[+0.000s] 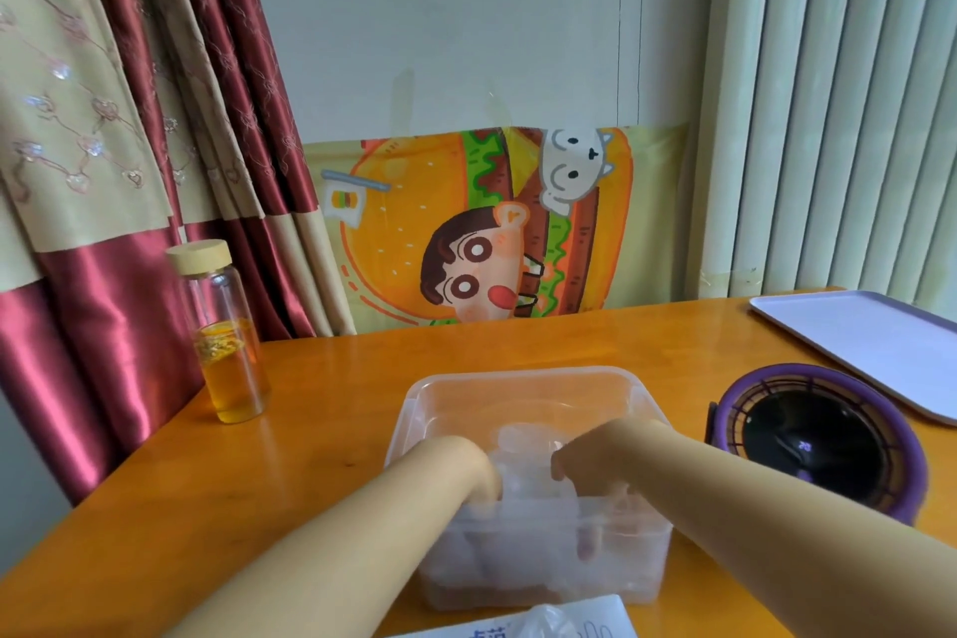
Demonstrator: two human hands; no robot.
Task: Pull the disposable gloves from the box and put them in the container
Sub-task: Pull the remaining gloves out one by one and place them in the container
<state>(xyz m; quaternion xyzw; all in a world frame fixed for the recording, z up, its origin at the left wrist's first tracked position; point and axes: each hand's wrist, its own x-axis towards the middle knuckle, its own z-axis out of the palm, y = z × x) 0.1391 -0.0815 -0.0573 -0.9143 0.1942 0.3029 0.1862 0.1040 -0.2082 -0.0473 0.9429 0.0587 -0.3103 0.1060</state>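
Both hands are down inside the clear container (523,376) near the table's (321,430) front edge, left hand (466,471) and right hand (585,466) side by side, fingertips sunk into the crumpled gloves (520,438) — whether they pinch the film or only press it I cannot tell, since the frosted wall blurs them. Done well, I judge, this means pushing the heap low, then lifting out slowly so nothing clings. At the very edge, just nearer than the hands, lies the box (595,619) — another glove (544,624) pokes from it.
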